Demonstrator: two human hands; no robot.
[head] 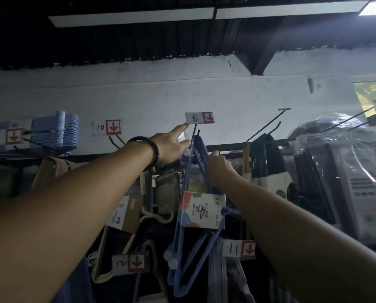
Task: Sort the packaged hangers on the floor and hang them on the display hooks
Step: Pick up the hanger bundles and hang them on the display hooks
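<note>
Both hands are reaching up to the hook point(194, 132) under tag 8 point(199, 117), left hand point(171, 148) stretching straight fingers to the tag, right hand point(220, 169) gripping the pack of blue hangers point(201, 209) by its neck; letting go early is likely risking it sliding off the tip

hanger pack point(201, 209) under tag 8 point(199, 117); tag 10 point(106, 127) to L

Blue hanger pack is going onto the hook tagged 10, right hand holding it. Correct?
No. The head view shows the blue hanger pack at the hook under the tag marked 8, not 10; the right hand holds it.
</note>
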